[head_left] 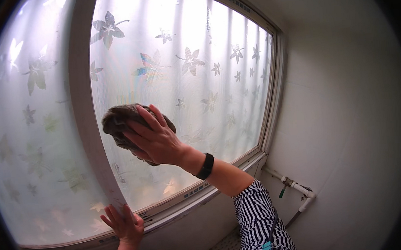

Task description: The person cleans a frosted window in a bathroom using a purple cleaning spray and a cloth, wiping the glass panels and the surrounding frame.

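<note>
My right hand (162,144) is closed over a bunched dark grey-brown cloth (116,121). It presses the cloth flat to the frosted window pane (198,97), near the pane's left side. Leaf shapes pattern the glass. My left hand (127,228) holds nothing; its fingers are apart and rest against the foot of the pale upright window frame (82,82). Dark bands circle both wrists, and the right arm wears a black-and-white striped sleeve.
Another leaf-patterned pane (35,150) fills the left side. A sill (214,186) runs below the window. White pipes with a green-handled valve (283,191) stick out along the right wall (345,129). A teal clip (267,248) hangs on the striped clothing.
</note>
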Motion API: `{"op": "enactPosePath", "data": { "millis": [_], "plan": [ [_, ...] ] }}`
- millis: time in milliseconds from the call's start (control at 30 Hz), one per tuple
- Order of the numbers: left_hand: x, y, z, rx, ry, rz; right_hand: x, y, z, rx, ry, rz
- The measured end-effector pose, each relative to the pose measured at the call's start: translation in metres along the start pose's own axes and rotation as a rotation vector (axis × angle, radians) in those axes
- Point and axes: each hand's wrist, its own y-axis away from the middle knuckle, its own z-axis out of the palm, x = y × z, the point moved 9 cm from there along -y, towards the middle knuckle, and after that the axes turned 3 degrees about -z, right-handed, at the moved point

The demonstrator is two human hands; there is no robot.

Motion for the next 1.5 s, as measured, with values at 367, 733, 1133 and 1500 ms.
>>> {"op": "enactPosePath", "data": {
  "millis": [367,733,1133,1500],
  "plan": [
    [0.045,0.006,-0.013,0.079,-0.103,-0.073,0.223,-0.074,-0.116,0.257,0.296,0.018],
    [0.083,-0.031,0.038,0.124,-0.194,-0.022,0.531,0.164,-0.233,0.206,0.66,0.675],
    [0.068,-0.001,0.065,0.07,-0.207,-0.041,0.518,0.407,-0.192,0.194,0.56,0.741],
    [0.026,0.039,0.028,0.19,-0.071,0.021,0.191,0.563,-0.111,-0.018,0.506,1.782]
  ]
}}
